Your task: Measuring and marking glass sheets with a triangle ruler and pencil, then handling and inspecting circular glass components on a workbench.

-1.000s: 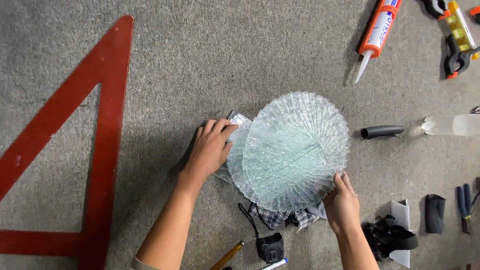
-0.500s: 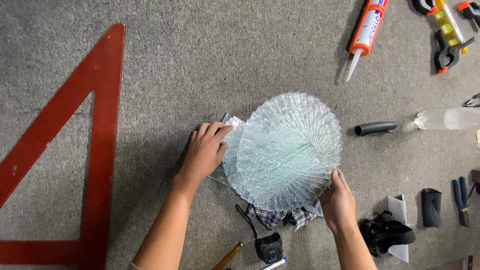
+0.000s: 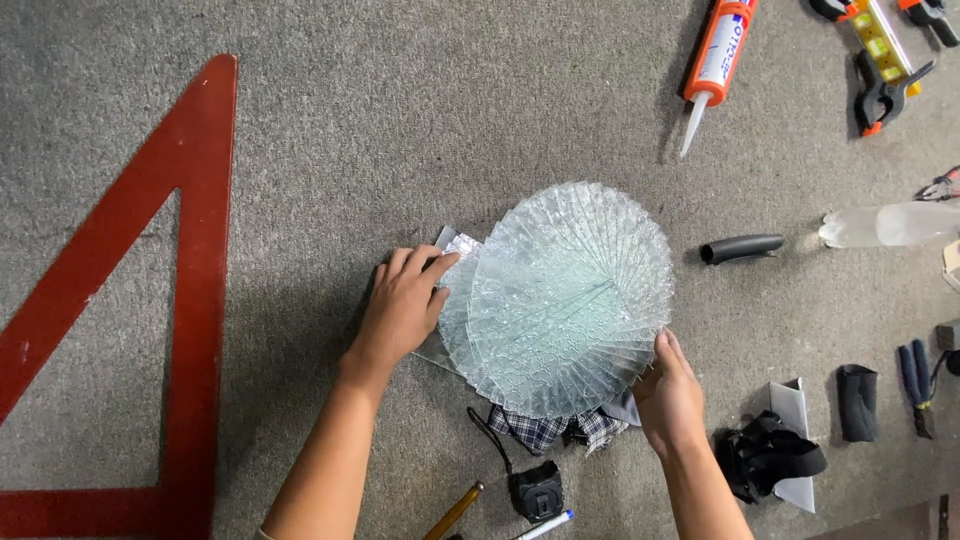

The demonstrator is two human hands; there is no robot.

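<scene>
Head view, looking straight down onto a grey carpeted floor [image 3: 420, 130]. At centre, a fanned stack of round crackled glass discs [image 3: 565, 300], overlapping like a spread hand of cards and lying partly on a grey sheet [image 3: 442, 242]. Left hand [image 3: 402, 305] laid flat at the stack's left edge, fingers [image 3: 432, 268] spread open and pressing on the outermost disc, not wrapped around anything. Right hand [image 3: 668, 390] at the lower right rim, fingers extended against the edge; hard to tell whether gripping or only steadying. Beneath the stack's lower edge, a bit of checked cloth [image 3: 545, 430]. Just below, a small black tape measure [image 3: 537, 490]. Far left, a large red triangle [image 3: 150, 300]. Upper right, well apart, an orange-and-white sealant tube [image 3: 715, 65]; right of the discs, a black nozzle [image 3: 742, 248].
</scene>
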